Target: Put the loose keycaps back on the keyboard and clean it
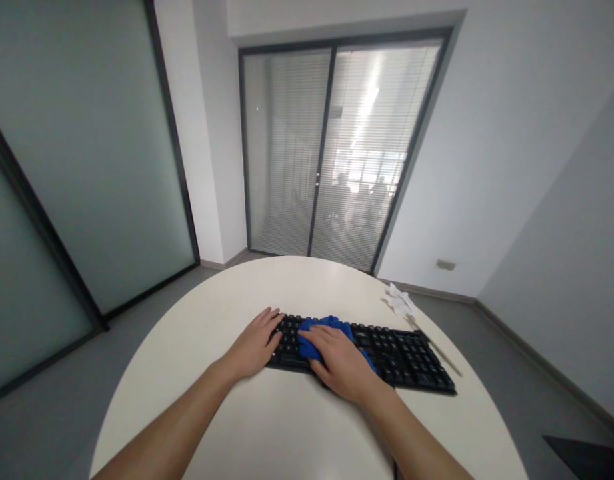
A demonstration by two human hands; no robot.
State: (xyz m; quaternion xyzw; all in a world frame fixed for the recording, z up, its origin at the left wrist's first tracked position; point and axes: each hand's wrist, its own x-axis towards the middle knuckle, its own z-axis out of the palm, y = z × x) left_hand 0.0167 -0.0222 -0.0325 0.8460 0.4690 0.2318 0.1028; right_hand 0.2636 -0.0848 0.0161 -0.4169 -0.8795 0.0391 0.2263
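A black keyboard [411,357] lies at a slight slant on the round white table. My left hand [257,343] holds its left end, with the fingers over the back corner and the thumb apart on the keys. My right hand [339,360] presses a bunched blue cloth [337,325] onto the keys left of the middle. The fingers curve over the cloth, and part of it sticks out behind and beside the hand. Several keys beneath the cloth and both hands are hidden.
The round table [297,283] has a curved edge. A crumpled white piece [399,301] and a thin pale stick [444,353] lie beyond the keyboard's right end. A dark cable [395,467] runs toward me. A dark flat object [587,457] shows at the lower right.
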